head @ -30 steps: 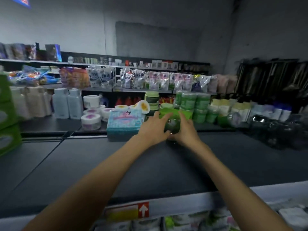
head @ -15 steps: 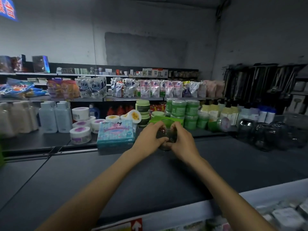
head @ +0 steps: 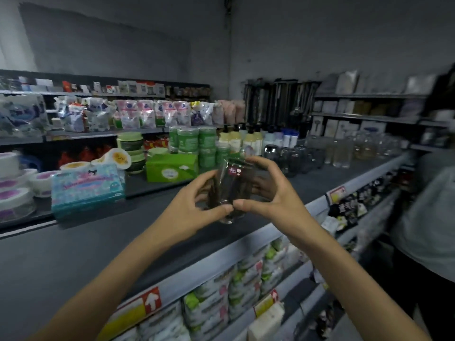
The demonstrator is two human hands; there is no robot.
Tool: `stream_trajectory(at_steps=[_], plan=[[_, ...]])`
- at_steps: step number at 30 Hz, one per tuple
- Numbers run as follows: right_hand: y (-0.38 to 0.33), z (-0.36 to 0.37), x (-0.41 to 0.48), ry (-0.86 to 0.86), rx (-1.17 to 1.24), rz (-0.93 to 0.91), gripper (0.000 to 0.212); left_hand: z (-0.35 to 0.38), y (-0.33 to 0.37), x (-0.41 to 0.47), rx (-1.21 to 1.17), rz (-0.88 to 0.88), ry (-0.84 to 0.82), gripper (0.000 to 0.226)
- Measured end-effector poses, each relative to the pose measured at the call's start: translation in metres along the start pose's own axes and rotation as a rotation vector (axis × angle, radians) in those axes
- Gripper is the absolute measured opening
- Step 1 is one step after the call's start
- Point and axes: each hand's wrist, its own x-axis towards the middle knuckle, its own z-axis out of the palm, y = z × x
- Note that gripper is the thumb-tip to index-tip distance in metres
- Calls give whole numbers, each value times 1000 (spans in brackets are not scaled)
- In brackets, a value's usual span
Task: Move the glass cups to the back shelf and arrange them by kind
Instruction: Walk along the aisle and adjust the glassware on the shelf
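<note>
Two-handed hold on one clear glass cup (head: 231,185), pink sticker near its top: left hand (head: 197,207) and right hand (head: 273,193), each grip clamped on its sides, thumb tips together low in front. Held up over the dark shelf (head: 98,242). Farther back on that shelf, a green box (head: 170,168), stacked green tubs (head: 194,141), then clustered glass cups (head: 290,156) and blurred jars (head: 344,151), contents unreadable.

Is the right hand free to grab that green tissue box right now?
Probably not: the right hand and left hand both hold the glass cup. The green tissue box itself stands unblocked just beyond them.
</note>
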Motion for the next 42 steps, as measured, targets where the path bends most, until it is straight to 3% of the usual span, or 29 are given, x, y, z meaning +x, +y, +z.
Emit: stream_trajectory(at_steps=[7,17,22,25,30,35,42], plan=[[23,-81,-47,93,97,163,85,85,14,19,-84,-15,-69,65],[87,-226,-55,190,83,208,48,245,21,109,-118,-29,-46,69],[118,-272,-31,205,54,195,46,300,9,149,-115,-66,33,70],[144,-289,-4,198,13,185,47,319,-2,175,-55,-94,84,73],[192,-307,56,171,-23,172,71,325,-22,222,63,-100,156,65],[226,-313,109,93,-23,153,53,321,-50,268,155,-163,220,70],[264,-314,162,42,-52,152,55,318,-79,311,254,-218,287,69]])
